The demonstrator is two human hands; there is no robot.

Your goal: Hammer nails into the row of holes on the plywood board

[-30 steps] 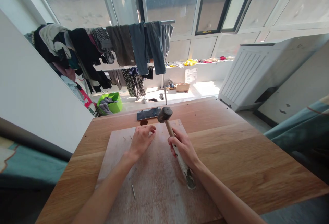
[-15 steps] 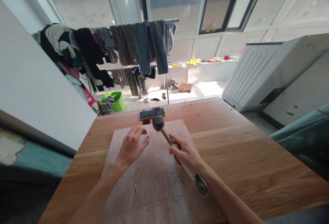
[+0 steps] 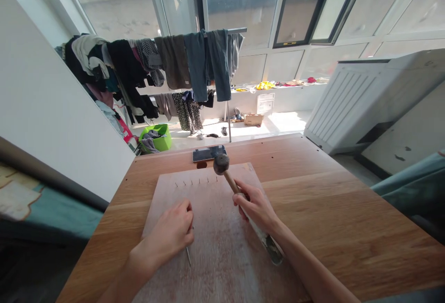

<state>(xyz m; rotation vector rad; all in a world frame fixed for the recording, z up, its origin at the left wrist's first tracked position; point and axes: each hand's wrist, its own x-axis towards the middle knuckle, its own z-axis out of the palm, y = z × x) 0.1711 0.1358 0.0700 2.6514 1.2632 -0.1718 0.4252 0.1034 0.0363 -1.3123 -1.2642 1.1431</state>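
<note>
While the right hand (image 3: 255, 204) has its fingers wrapped round the hammer (image 3: 259, 235), the left hand (image 3: 171, 228) curls over a loose nail (image 3: 188, 256) mid-board, can't tell if pinched. Standing nails (image 3: 200, 181) line the board's (image 3: 219, 247) far edge; table (image 3: 320, 210) stretches well past its right edge.

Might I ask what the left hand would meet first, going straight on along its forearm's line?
The left hand would probably meet the hammer near its head, though its height above the board is unclear.

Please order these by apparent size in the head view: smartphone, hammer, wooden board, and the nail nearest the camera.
1. Wooden board
2. Hammer, partly covered by the right hand
3. Smartphone
4. Nearest nail
</note>
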